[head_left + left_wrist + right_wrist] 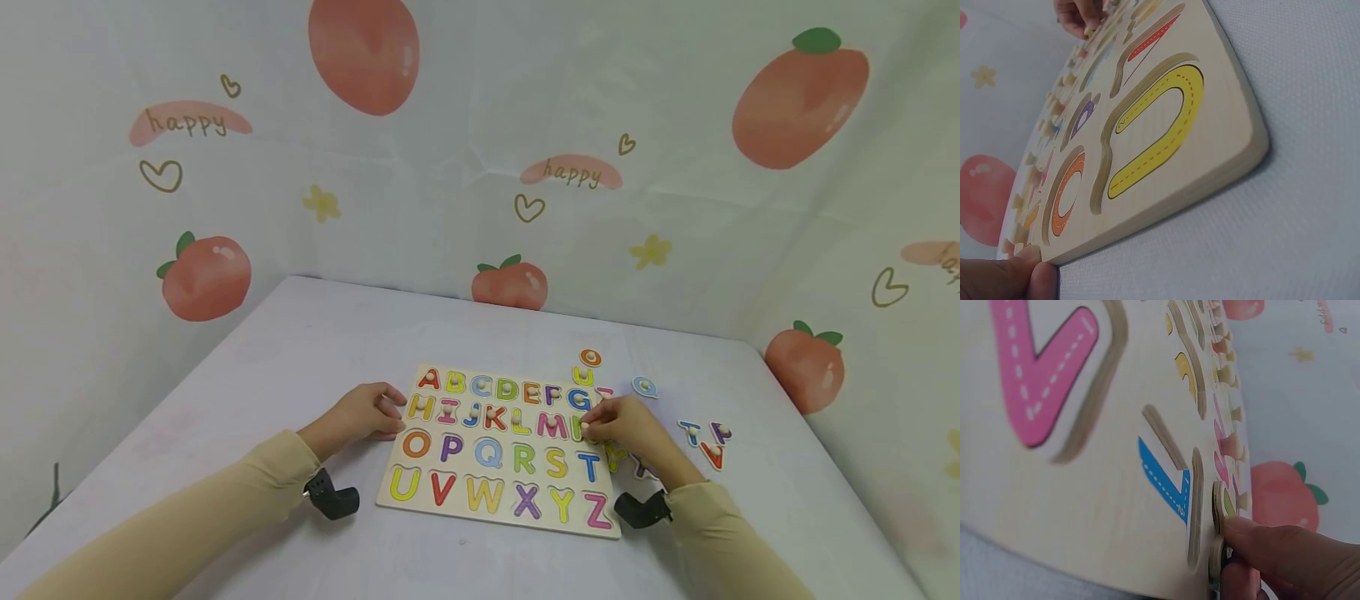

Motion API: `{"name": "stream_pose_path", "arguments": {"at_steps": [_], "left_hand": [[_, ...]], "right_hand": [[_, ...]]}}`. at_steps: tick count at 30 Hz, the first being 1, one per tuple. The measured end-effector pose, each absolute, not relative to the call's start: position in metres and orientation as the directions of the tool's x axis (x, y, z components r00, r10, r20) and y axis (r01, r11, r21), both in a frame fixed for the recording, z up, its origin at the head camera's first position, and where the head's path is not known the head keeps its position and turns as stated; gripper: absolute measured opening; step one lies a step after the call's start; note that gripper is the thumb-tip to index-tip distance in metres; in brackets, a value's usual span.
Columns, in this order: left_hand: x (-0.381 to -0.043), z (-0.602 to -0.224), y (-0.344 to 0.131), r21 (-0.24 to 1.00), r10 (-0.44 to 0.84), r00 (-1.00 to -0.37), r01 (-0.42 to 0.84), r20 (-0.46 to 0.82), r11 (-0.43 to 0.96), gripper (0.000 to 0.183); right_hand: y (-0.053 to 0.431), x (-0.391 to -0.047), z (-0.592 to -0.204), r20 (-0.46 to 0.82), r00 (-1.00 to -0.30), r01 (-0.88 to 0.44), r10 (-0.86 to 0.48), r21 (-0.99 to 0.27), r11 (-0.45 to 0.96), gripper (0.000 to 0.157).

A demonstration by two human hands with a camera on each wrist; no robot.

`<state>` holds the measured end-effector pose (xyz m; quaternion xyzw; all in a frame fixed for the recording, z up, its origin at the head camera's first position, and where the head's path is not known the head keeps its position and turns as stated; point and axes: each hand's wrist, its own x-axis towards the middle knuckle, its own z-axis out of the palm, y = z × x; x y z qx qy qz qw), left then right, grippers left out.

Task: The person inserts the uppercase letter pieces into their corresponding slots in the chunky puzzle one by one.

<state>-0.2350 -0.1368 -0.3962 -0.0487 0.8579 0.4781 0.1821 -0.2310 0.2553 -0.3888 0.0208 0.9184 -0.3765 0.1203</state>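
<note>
A wooden alphabet puzzle board [465, 515] lies on the white table. Knobbed letter pieces sit in its two upper rows, such as the red A [429, 379] and the pink M [551, 426]. In the lower rows, printed letters show inside recesses, among them the yellow U [1182, 125] and blue T [1163, 481]. At the board's left edge, my left hand [365, 414] holds the rim with thumb and fingers. My right hand [626, 425] pinches a green letter N piece [1229, 503] at the right end of the second row; the piece looks tilted, and fingers partly cover it.
Loose letter pieces lie right of the board: an orange O [591, 357], a yellow U piece [582, 376], a light blue Q [645, 387], a blue T piece [690, 432], a purple P-like letter [721, 432] and a red V [712, 456]. A printed cloth backdrop [450, 183] rises behind the table.
</note>
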Motion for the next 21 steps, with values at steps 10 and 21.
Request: {"name": "stream_pose_path", "arguments": {"at_steps": [10, 21], "left_hand": [[-0.2344, -0.3958, -0.1367, 0.805, 0.095, -0.931, -0.251, -0.354, 0.538, 0.038], [-0.2347, -0.3952, -0.1368, 0.805, 0.094, -0.93, -0.252, -0.354, 0.537, 0.039]], "right_hand": [[0.2554, -0.2311, -0.3885, -0.236, -0.971, 0.125, -0.046, -0.657, 0.743, 0.013], [0.2555, -0.236, -0.3931, -0.257, -0.966, 0.139, -0.04, -0.641, 0.754, 0.013]]}}
